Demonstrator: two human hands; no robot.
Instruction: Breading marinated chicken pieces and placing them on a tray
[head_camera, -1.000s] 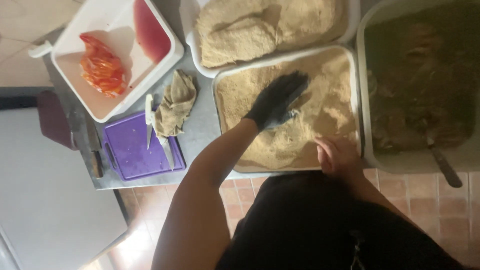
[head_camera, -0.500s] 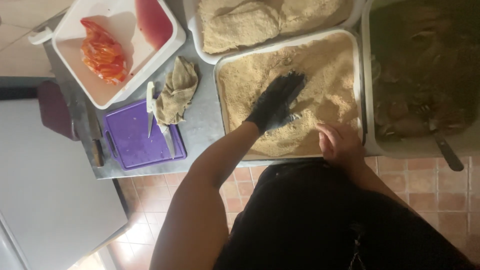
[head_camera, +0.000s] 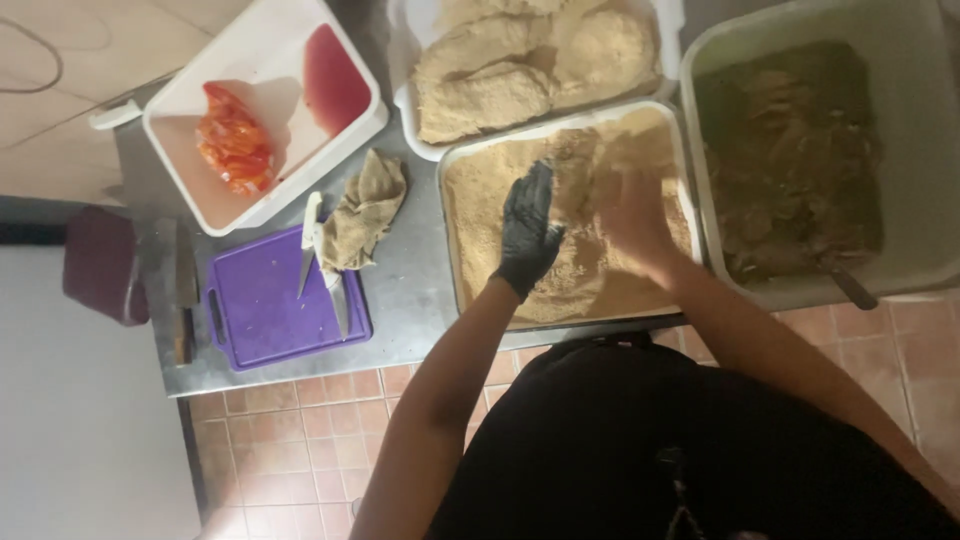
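My left hand (head_camera: 528, 232), in a black glove, lies flat with fingers apart on the breadcrumbs in a white rectangular tray (head_camera: 449, 238). My bare right hand (head_camera: 635, 225) is blurred by motion and rests palm down on the crumbs just right of it. A crumb-covered lump (head_camera: 585, 165) sits between and beyond the two hands. Neither hand grips anything that I can make out.
Breaded cutlets fill a white tray (head_camera: 404, 100) behind. A large tub (head_camera: 697, 205) of dark marinated meat with a utensil handle (head_camera: 848, 285) stands at the right. To the left are a white tray (head_camera: 170, 165) with red meat, a cloth (head_camera: 365, 210), a knife (head_camera: 310, 245), a purple cutting board (head_camera: 265, 320) and the counter edge.
My right hand has moved from the tray's near edge up onto the crumbs beside my left hand. The left hand has shifted slightly and lies flatter.
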